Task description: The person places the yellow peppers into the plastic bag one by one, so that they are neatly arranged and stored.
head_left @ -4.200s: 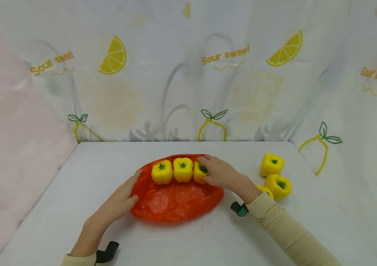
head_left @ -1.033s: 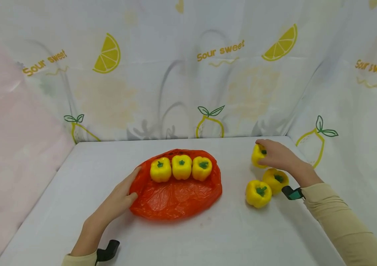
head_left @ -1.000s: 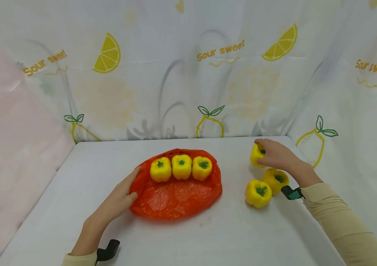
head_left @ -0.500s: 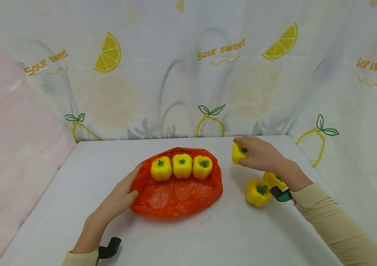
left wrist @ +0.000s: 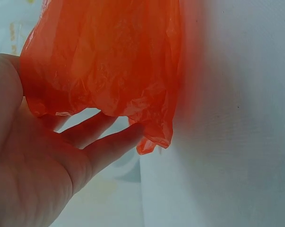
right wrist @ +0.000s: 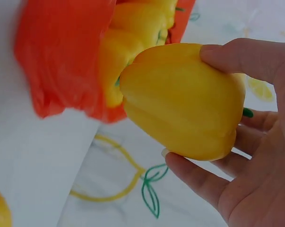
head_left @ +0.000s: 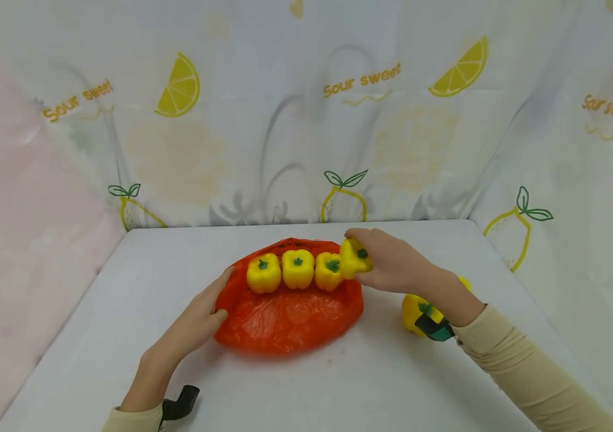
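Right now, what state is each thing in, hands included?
Red plastic bag: on the table, mouth open.
Three yellow peppers: side by side in its mouth, stems showing.
Fourth pepper: held raised, tilted.
Right hand: gripping that pepper.
Left hand: holding the bag's side.
Two loose peppers: on the table, partly hidden.

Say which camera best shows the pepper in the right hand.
Right wrist view: the pepper appears large, mostly uncovered. The head view shows it small, partly behind the right hand; the left wrist view omits it.
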Available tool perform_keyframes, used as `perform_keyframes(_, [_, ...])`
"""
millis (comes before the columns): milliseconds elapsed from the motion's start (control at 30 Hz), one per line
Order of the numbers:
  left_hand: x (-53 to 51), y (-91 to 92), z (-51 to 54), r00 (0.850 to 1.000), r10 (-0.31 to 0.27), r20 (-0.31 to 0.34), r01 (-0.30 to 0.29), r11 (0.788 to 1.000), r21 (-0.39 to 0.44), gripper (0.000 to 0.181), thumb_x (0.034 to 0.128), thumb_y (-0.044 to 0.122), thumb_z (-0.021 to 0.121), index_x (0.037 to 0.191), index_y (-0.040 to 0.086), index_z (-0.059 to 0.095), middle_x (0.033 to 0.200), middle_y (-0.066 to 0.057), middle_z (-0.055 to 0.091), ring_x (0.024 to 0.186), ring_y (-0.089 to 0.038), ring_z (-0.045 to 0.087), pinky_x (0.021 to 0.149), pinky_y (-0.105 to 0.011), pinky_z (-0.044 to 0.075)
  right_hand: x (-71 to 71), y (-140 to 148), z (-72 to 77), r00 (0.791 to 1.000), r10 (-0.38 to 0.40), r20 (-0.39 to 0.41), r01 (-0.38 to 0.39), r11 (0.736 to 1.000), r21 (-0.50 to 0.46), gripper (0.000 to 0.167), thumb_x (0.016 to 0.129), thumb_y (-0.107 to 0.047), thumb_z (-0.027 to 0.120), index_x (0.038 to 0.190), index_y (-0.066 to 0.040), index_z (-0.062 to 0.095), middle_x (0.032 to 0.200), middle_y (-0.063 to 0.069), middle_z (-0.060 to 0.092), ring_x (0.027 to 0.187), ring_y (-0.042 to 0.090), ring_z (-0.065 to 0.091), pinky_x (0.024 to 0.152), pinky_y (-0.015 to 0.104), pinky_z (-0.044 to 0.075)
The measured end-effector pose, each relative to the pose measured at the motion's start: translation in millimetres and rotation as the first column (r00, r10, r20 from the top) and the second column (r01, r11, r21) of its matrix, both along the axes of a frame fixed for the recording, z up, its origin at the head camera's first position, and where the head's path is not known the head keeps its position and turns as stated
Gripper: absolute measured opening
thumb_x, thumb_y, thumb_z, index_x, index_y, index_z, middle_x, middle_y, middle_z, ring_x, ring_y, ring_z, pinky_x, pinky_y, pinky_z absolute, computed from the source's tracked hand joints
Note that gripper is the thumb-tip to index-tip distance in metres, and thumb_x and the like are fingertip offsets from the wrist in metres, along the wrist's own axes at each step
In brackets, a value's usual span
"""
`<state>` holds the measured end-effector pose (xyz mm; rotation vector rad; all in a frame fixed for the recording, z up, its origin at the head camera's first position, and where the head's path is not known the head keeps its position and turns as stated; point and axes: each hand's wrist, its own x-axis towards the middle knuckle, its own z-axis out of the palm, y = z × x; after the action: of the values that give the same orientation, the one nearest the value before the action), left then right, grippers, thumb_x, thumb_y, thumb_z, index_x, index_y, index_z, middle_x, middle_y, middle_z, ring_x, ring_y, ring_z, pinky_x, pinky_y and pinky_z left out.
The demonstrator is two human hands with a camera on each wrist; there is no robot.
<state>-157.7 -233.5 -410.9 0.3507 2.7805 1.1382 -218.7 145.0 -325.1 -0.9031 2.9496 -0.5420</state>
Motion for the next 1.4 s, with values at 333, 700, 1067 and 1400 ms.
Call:
perform_keyframes(333, [4.2,2.8,0.0,1.000,0.005,-0.016,-0.005,1.000,-0.009,0.080,0.0901,-0.002,0.045,0.161,0.015,0.012,0.167,-0.010,0.019,0.153,-0.037,0.021,0.119,-0.060,0.027,13.0,-41,-11.8,0.996,0.057,0.073,-0.055,0.998,-0.036,0.071,0.085,-0.031,0.073,0.146,-0.015,0.042,0.133,0.002,0.057,0.114,0.018,0.054,0.099,0.040,0.052])
perform_keyframes(700, [2.0,3.1,2.9,1.000,0.010,-0.009,-0.010,1.000,-0.009,0.079,0.0902,-0.002,0.044,0.161,0.014,0.012,0.167,-0.010,0.018,0.153,-0.037,0.020,0.119,-0.061,0.025,26.5,-90,-27.1,0.978,0.174,0.117,-0.177,0.984,0.011,0.069,0.087,-0.036,0.070,0.148,-0.021,0.042,0.145,-0.002,0.053,0.132,0.019,0.050,0.106,0.039,0.049])
perform_keyframes(1067, [2.8,2.1,0.9,1.000,0.028,0.008,-0.027,0.999,-0.026,0.080,0.0918,0.001,0.047,0.161,0.020,0.012,0.166,-0.010,0.021,0.152,-0.037,0.023,0.118,-0.060,0.029,34.1,-129,-52.1,0.974,0.198,0.114,-0.202,0.979,0.032,0.068,0.089,-0.045,0.069,0.149,-0.028,0.041,0.142,-0.002,0.054,0.123,0.014,0.056,0.101,0.034,0.054])
perform_keyframes(1400, [4.1,-0.5,0.5,1.000,0.021,-0.007,-0.021,0.999,-0.037,0.079,0.0919,0.001,0.048,0.161,0.019,0.013,0.166,-0.009,0.022,0.152,-0.037,0.024,0.118,-0.060,0.029,37.0,-138,-68.9,0.967,0.196,0.164,-0.199,0.980,-0.001,0.070,0.089,-0.037,0.070,0.150,-0.023,0.038,0.146,-0.004,0.050,0.128,0.012,0.053,0.106,0.035,0.051])
